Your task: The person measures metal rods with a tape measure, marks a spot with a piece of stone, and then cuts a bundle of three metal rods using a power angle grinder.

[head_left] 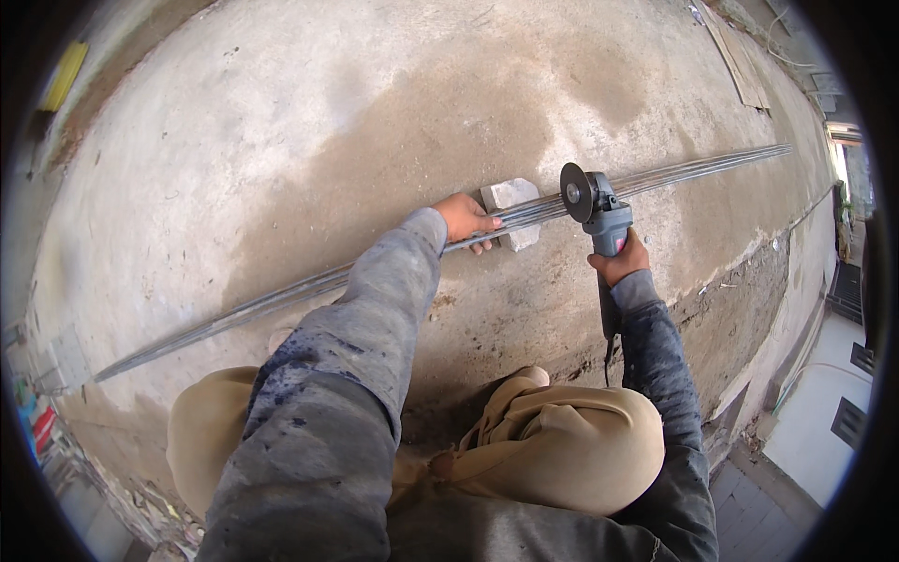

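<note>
Gripping the rods (693, 174) at the frame's centre, the left hand (464, 219) is beside the block (510, 195) under them; the right hand (622, 259) holds the grinder (611, 225), right of centre. The rods run from lower left to upper right, seemingly uncut; no severed piece shows, so any cutting seems left. Whether the disc (577, 192) touches them is unclear. No container shows clearly.

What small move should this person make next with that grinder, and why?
Perhaps ease the disc of the grinder gently against the metal rods. The right hand holds it where the disc overlaps them in view, though contact is unclear, and the left hand grips them beside the pale block underneath.
</note>
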Motion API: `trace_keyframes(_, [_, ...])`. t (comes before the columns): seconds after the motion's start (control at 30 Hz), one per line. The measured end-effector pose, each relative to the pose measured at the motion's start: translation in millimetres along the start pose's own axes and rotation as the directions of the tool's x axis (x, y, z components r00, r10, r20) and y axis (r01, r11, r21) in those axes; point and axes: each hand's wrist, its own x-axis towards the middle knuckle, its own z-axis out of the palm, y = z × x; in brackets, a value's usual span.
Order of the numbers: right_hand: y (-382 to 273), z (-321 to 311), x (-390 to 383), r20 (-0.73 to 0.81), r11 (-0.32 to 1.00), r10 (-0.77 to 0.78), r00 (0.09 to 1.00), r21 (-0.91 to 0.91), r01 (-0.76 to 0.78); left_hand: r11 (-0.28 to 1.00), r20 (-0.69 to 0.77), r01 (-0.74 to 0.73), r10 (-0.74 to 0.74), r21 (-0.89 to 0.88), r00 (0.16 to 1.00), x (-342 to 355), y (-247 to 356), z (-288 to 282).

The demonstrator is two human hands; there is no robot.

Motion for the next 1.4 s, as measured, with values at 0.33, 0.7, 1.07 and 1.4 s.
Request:
trace_keyframes(0.33, [1.6,4.9,-1.5,-0.018,1.000,0.008,1.000,0.024,-0.007,0.997,0.032,-0.022,0.024,-0.075,0.999,6.8,-6.3,-0.4])
trace_keyframes(0.7, [4.5,4.5,-15.5,-0.002,0.998,-0.007,1.000,0.056,0.007,1.000,0.034,-0.013,0.013,-0.018,0.999,0.3,-2.1,-1.4])
trace_keyframes(1.07, [15.1,5.8,-30.4,-0.029,0.999,0.000,1.000,0.042,0.001,1.000,0.026,-0.009,0.009,-0.001,1.000,0.3,-2.4,-1.4])
trace_keyframes(1.4, [18.5,5.9,-35.5,-0.024,1.000,0.027,0.999,0.013,-0.027,0.999,0.010,0.002,-0.002,0.040,1.000,-3.3,1.6,-0.5])
